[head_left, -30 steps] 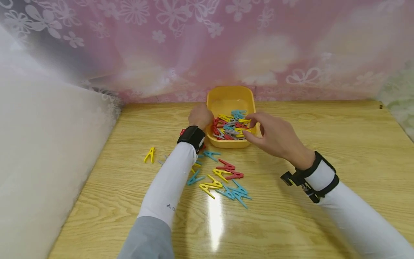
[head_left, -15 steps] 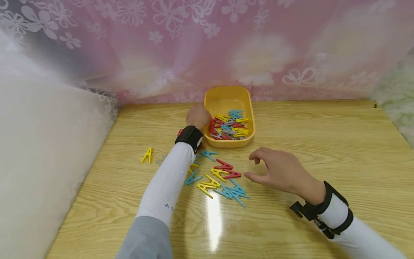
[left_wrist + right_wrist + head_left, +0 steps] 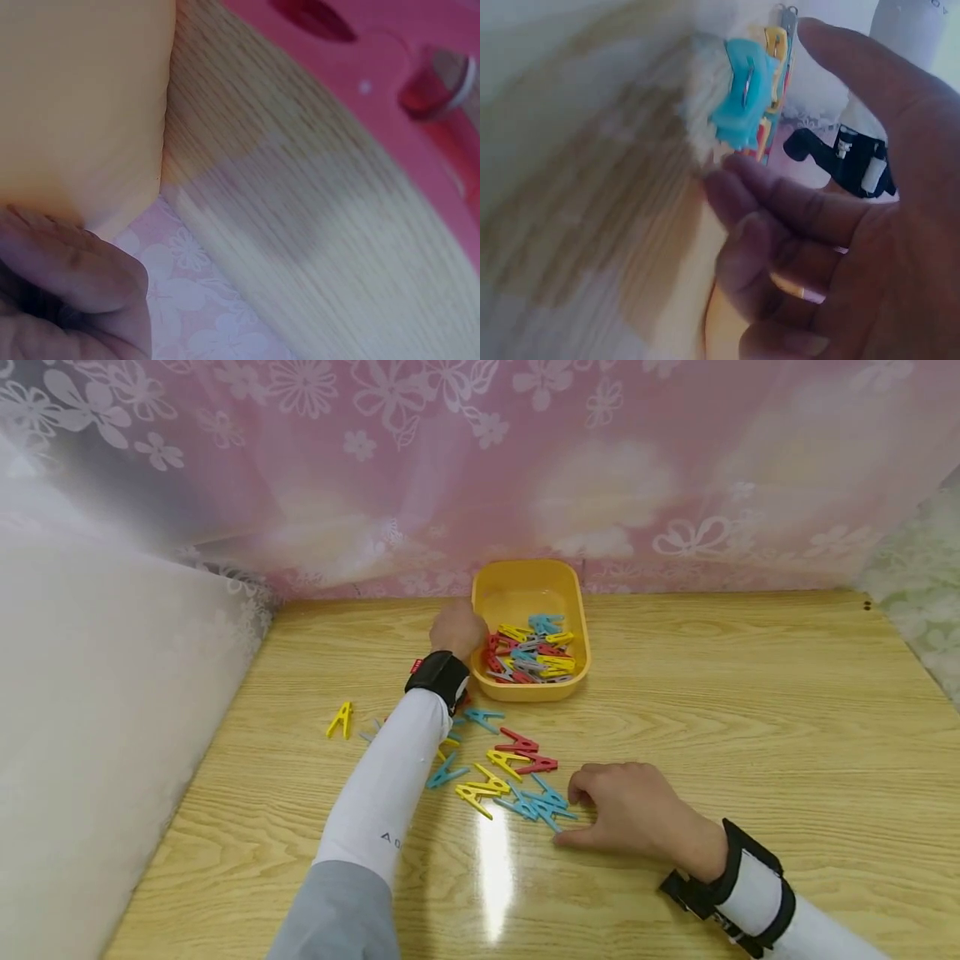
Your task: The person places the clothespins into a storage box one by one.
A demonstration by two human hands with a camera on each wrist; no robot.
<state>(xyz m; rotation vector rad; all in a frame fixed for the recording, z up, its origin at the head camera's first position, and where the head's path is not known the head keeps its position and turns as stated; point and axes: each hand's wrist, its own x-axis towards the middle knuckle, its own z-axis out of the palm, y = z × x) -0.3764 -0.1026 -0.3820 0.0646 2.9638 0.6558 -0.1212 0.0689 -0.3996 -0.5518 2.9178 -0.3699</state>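
A yellow plastic bin [image 3: 531, 693] stands at the back of the table, partly filled with red, yellow, blue and grey clothespins. At its left rim, my left hand [image 3: 457, 628] grips the edge; the left wrist view shows curled fingers [image 3: 75, 274] against the bin's wall. My right hand [image 3: 637, 810] is low over the table, thumb and fingers spread apart around the right side of some blue clothespins [image 3: 551, 808]. In the right wrist view a blue clothespin [image 3: 742, 97] lies just beyond the fingertips, between the raised thumb and the bent fingers.
Red clothespins [image 3: 536, 762] and yellow clothespins [image 3: 474, 793] lie scattered in front of the bin, some hidden under the left forearm. One yellow clothespin [image 3: 342, 718] lies apart at left. A pink flowered cloth [image 3: 465, 485] hangs behind the wooden table [image 3: 720, 693].
My right hand has left the bin's right side and come down toward the front, to the blue clothespins. The left hand has stayed at the bin's rim.
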